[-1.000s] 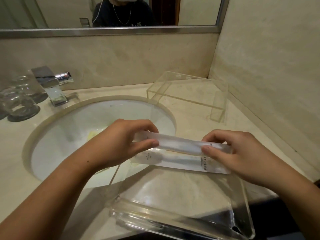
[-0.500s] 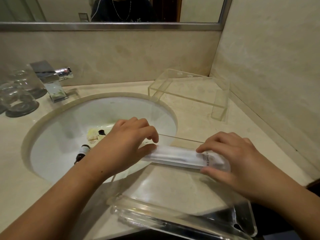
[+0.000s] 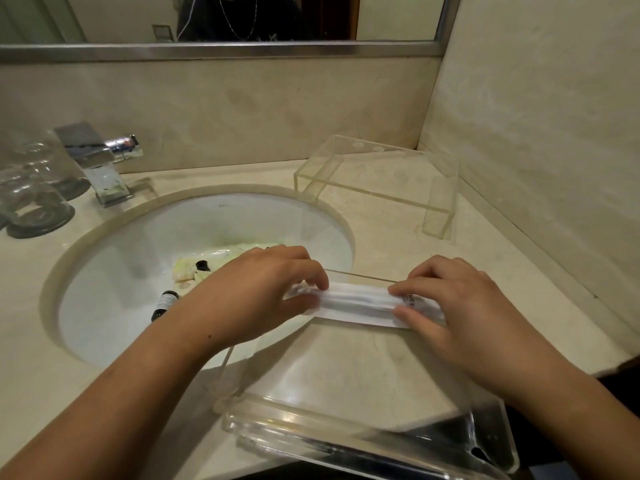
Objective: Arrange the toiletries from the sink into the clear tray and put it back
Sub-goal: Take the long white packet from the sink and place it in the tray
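Note:
A clear acrylic tray sits on the counter's front edge, overlapping the sink rim. Long white packets lie along the tray's far wall. My left hand pinches their left end and my right hand pinches their right end. In the white sink basin lie a small dark bottle, another dark-capped item and pale yellowish packets, partly hidden behind my left hand.
A clear acrylic stand is in the back right corner. A chrome faucet rises at the back left, with upturned glasses beside it. Walls close off the back and right.
Both hands lowered the white packets from above the tray down against its far wall. The sink's contents came into view.

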`<state>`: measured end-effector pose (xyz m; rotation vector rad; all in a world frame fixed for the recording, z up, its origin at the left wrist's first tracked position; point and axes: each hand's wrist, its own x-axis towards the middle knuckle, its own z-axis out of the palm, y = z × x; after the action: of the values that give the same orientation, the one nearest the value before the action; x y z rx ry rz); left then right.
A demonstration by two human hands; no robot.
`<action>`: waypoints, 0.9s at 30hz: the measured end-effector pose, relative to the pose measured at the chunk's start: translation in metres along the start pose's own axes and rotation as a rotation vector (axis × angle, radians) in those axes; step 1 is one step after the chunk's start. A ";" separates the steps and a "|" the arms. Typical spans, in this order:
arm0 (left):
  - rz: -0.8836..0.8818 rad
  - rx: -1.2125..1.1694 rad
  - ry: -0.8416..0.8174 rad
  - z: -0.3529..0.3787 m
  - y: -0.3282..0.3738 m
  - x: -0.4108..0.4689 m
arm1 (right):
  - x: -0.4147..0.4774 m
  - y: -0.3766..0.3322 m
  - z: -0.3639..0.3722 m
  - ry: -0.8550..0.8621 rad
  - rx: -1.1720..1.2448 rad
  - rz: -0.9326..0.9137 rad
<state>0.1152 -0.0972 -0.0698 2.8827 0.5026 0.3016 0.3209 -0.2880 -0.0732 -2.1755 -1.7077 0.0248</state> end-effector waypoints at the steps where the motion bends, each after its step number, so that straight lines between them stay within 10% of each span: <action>1: 0.007 0.012 -0.009 0.001 0.000 -0.001 | -0.001 0.000 0.001 -0.001 0.000 -0.004; 27: 0.029 0.040 -0.014 0.002 0.001 -0.005 | -0.006 0.004 0.003 -0.056 -0.038 0.008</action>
<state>0.1118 -0.1001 -0.0725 2.9309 0.4697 0.2790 0.3226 -0.2934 -0.0788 -2.2295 -1.7431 0.0556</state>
